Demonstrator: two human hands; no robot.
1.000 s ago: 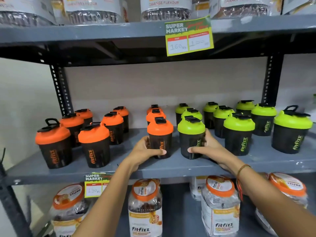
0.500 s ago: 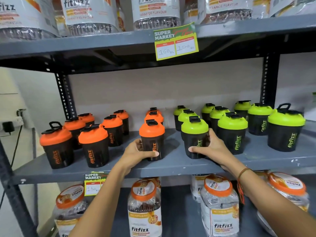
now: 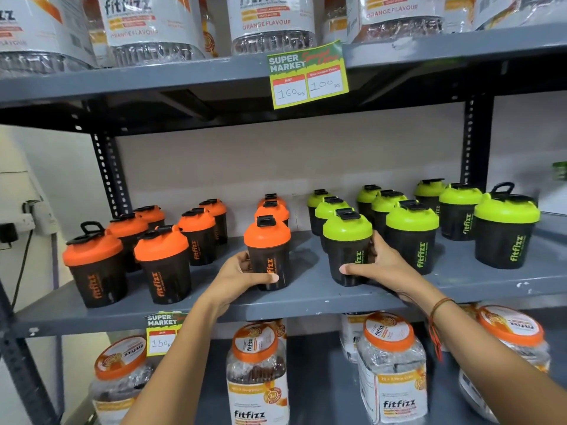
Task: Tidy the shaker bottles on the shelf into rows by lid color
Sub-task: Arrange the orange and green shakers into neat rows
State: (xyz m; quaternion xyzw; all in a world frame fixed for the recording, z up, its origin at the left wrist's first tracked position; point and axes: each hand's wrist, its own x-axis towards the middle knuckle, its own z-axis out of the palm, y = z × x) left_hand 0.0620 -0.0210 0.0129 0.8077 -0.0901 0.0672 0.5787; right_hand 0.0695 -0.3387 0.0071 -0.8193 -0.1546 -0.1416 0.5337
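Black shaker bottles stand on the grey middle shelf (image 3: 306,299). Orange-lidded ones fill the left half in rows running front to back, green-lidded ones the right half. My left hand (image 3: 236,274) wraps the base of the front orange-lid shaker (image 3: 267,250) of the middle row. My right hand (image 3: 377,265) grips the lower body of the front green-lid shaker (image 3: 347,240) beside it. Both bottles stand upright on the shelf, a small gap between them. More orange shakers (image 3: 161,262) stand to the left and more green shakers (image 3: 504,231) to the right.
Large clear jars with orange lids (image 3: 388,335) stand on the shelf below, and similar jars (image 3: 270,23) fill the shelf above. Price tags (image 3: 308,76) hang from the shelf edges. Black perforated uprights (image 3: 107,176) frame the bay. A wall socket (image 3: 18,225) is at far left.
Both hands keep their hold on the same two front shakers. The view has tilted up and shifted slightly; the orange and green bottles now stand a little further apart.
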